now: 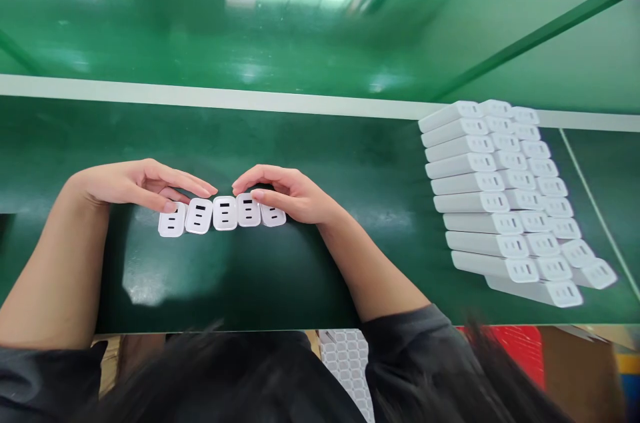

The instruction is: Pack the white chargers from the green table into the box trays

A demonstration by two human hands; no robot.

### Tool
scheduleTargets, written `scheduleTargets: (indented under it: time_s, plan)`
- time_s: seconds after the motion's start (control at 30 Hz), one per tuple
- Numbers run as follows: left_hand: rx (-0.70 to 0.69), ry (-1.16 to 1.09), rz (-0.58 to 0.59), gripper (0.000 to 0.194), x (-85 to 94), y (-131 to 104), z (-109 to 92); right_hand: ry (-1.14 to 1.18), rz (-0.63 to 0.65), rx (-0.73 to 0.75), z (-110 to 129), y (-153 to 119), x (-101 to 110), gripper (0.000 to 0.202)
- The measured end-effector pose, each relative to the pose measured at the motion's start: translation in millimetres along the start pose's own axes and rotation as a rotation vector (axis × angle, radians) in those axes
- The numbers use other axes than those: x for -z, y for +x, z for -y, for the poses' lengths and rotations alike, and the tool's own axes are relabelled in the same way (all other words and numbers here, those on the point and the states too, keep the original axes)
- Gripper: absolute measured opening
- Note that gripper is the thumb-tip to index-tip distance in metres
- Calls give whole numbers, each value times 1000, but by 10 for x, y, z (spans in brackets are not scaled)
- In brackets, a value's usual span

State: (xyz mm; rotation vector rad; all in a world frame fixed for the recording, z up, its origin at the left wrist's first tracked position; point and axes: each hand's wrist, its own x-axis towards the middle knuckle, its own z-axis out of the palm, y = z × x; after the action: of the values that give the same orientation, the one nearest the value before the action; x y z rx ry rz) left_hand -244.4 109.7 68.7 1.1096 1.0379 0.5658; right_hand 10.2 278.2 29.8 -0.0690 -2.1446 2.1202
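Several white blocks with dark port slots, such as the middle one (225, 213), stand side by side in a short row on the green table (240, 276). My left hand (150, 183) rests over the row's left end, its thumb on the leftmost block (171, 222) and its fingers stretched behind the row. At the other end, my right hand (285, 193) has its thumb over the rightmost blocks (273, 216), with the fingers curved behind them. Both hands have their fingers apart from the thumb. The blocks' far sides are partly hidden.
On the right, many similar white blocks (470, 183) are stacked in three columns, the nearest ones askew. A pale strip (300, 103) crosses behind the table. Below the front edge are a tray of white pieces (345, 363), a red object (520, 350) and cardboard (575, 376).
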Motion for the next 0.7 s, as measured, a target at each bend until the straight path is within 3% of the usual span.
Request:
scheduleTargets:
  time_s: [0.2,0.4,0.53,0.7]
  plan:
    - [-16,30,-12,41,8,-4,1,32,67,50,9,-18,126,28]
    - [-15,25,27,42,23,-7,13,40,234,-8,51,-93,316,47]
    - [-11,19,23,43,20,-8,8,15,308,7,64,-105,322,57]
    - [-5,20,14,40,14,-10,-7,-93,298,20,71,-84,269,60]
